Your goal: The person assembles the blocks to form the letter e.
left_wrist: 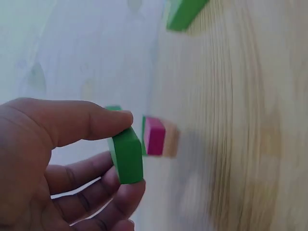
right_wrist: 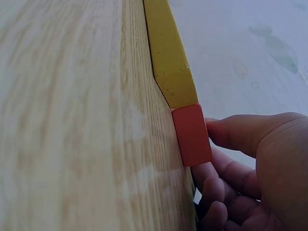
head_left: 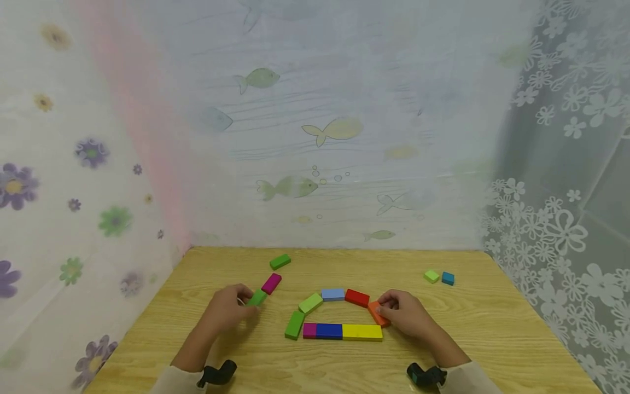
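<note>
Two curtains (head_left: 566,219) flank the wooden table (head_left: 492,339).

The table (head_left: 492,328) is pale wood grain. On it lie blocks: dark green (head_left: 280,261), magenta (head_left: 271,283), lime (head_left: 310,302), light blue (head_left: 333,294), red (head_left: 356,297), orange (head_left: 378,313), yellow (head_left: 362,332) and royal blue (head_left: 328,330). The curtain (head_left: 320,137) behind is white with faint fish, its sides flowered

Wooden table (head_left: 492,328); coloured blocks (head_left: 342,331) lying flat.
</note>
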`<state>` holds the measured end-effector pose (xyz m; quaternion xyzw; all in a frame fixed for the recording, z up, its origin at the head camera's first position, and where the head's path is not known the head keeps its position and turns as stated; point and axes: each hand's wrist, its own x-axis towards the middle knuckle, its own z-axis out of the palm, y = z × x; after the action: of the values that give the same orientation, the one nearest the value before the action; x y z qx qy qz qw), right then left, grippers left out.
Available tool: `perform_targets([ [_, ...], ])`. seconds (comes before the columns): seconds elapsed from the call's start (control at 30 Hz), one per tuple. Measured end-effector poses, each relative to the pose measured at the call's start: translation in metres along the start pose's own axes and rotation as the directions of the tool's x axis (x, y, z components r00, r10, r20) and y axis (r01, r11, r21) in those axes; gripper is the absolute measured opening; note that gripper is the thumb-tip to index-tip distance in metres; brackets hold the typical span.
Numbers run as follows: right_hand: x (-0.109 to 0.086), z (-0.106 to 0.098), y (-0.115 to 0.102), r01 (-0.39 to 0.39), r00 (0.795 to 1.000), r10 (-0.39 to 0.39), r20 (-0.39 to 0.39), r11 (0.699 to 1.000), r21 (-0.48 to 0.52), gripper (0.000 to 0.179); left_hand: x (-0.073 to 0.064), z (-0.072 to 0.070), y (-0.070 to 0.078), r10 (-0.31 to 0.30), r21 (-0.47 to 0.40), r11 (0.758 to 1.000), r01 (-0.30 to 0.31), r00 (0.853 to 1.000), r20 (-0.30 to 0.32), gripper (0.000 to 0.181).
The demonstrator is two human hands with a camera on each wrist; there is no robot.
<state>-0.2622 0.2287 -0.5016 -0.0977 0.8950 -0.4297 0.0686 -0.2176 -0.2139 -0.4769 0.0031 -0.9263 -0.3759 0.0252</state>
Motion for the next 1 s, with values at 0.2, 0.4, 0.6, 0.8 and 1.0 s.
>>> perform_targets([
  [0.2, 0.0, 0.0, 0.001, 0.001, 1.0, -0.001, 0.003, 1.0, 0.003, 0.016, -0.017, 0.005, 0.018, -0.003, -0.006, 1.0, 0.004, 0.998, 0.057, 0.03],
  [0.4, 0.0, 0.0, 0.001, 0.005, 1.0, -0.005, -0.006, 1.0, -0.009, 0.015, -0.034, 0.015, 0.029, 0.021, 0.077, 0.997, -0.03, 0.994, 0.109, 0.028],
  [0.6, 0.0, 0.001, 0.0, 0.002, 1.0, -0.002, -0.014, 1.0, -0.002, 0.013, -0.048, 0.019, 0.04, 0.082, 0.139, 0.985, -0.105, 0.983, 0.163, 0.033],
  [0.8, -0.001, 0.0, -0.002, 0.0, 1.0, 0.0, -0.015, 1.0, 0.003, 0.013, -0.058, 0.023, 0.043, 0.075, 0.127, 0.986, -0.103, 0.975, 0.211, 0.035],
  [1.0, -0.002, -0.001, -0.001, 0.011, 1.0, -0.011, -0.009, 1.0, 0.005, 0.017, -0.062, 0.032, 0.045, 0.059, 0.113, 0.99, -0.09, 0.965, 0.255, 0.034],
])
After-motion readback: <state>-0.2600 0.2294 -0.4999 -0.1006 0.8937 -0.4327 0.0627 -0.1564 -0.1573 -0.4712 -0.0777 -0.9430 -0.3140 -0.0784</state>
